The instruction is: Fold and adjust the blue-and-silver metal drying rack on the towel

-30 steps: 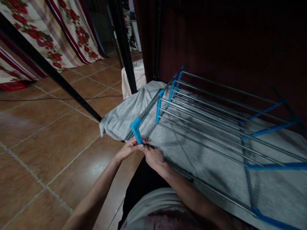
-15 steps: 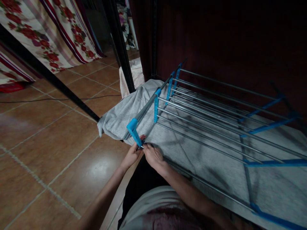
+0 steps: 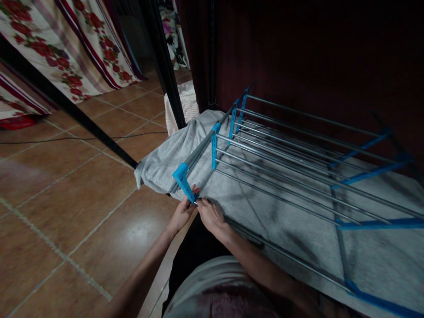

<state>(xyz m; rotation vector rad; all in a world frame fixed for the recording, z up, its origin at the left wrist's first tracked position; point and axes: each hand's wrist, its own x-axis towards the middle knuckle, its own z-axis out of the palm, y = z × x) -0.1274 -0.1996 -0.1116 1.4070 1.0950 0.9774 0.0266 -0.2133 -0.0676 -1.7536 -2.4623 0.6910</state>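
A metal rack (image 3: 265, 143) with blue plastic joints and several thin rods lies across a grey cloth. At its near left corner, a blue bracket (image 3: 184, 182) slants down to my hands. My left hand (image 3: 182, 213) is closed around the bracket's lower end, with some fingers behind it. Right beside it, my right hand (image 3: 209, 215) pinches the end of a metal rod where it meets the bracket. The fingertips of both hands nearly touch, and the small joint between them is partly hidden.
Grey cloth (image 3: 165, 150) covers the surface under the rack. Black metal posts (image 3: 165, 66) rise at the left, one bar (image 3: 82, 119) slanting over the tiled floor (image 3: 82, 198). A floral curtain (image 3: 66, 48) hangs at upper left, and a dark cable (image 3: 82, 138) crosses the floor.
The blue bracket and the rack's left side have shifted very slightly left. Both hands stay at the same corner, with the left fingers a little higher behind the bracket.
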